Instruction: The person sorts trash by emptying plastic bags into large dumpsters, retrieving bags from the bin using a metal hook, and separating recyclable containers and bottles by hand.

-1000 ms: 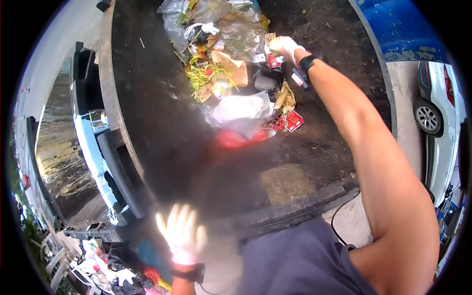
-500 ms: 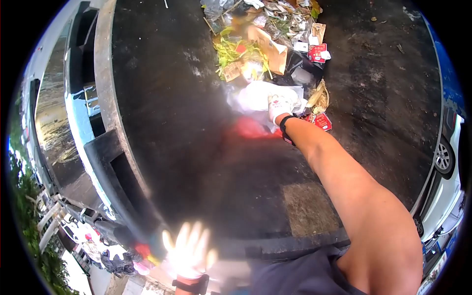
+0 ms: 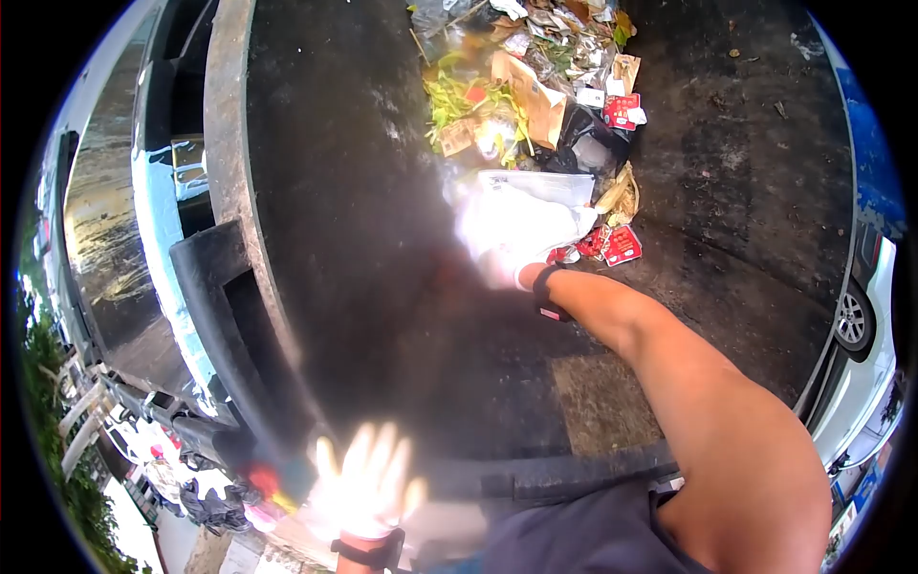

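My right hand (image 3: 505, 269), in a white glove with a dark wristband, reaches into a dark bin. It is at the near edge of a white plastic bag (image 3: 535, 228). Glare and blur wash out its fingers, so I cannot tell whether they grip the bag. Behind the bag lies a pale, flat translucent piece (image 3: 564, 187). Red printed packaging (image 3: 622, 246) sits to the right of the bag. My left hand (image 3: 365, 483), also white-gloved, is held up near the bin's front edge. Its fingers are spread, with nothing in them.
A heap of mixed waste extends to the back, with yellow-green leaves (image 3: 469, 105), brown paper (image 3: 535, 100) and a black bag (image 3: 585, 143). The bin's metal rim (image 3: 228, 124) runs along the left. A white car (image 3: 846, 373) stands to the right, and bagged items (image 3: 215, 497) lie lower left.
My right hand has moved toward me and left. The white bag has shifted nearer, exposing more of the flat translucent piece. The blurred red thing below it no longer shows clearly. My left hand stays spread.
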A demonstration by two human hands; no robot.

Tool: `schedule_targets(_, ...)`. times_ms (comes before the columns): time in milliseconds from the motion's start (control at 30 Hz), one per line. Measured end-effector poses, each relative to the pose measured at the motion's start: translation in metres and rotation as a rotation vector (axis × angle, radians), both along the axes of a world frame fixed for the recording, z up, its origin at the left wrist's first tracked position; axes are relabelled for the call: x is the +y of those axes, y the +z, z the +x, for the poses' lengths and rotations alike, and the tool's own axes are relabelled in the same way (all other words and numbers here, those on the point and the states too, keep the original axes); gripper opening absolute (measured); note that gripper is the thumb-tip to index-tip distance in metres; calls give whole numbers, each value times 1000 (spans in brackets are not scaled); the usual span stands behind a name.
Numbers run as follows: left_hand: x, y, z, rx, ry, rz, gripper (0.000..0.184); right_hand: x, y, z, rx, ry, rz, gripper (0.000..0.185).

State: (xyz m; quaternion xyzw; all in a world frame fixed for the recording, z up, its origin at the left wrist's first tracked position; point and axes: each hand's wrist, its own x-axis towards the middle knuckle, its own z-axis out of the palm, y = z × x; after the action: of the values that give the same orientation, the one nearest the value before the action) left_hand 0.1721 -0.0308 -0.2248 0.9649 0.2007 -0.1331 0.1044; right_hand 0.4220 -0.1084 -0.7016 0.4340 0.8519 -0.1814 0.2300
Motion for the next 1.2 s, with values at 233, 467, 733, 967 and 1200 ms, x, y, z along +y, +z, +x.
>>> schedule_targets(233,1,2,4,-36,36,-36,41,-8,78,14,213,61,-42,20)
schedule_targets(467,2,6,10,-95,72,-56,38,51,237,81,617,-1081,-255,18)
schedule_targets(733,1,5,8,-264,90,-51,37,102,259,140,1584,-1367,-94,23)
schedule_targets(967,2,4,3,-312,99,-77,40,97,197,153,1382,-1698,-127,10)
schedule_targets(1200,2,3,2,-316,117,-81,39,115,195,166,1667,-1835,-261,19)
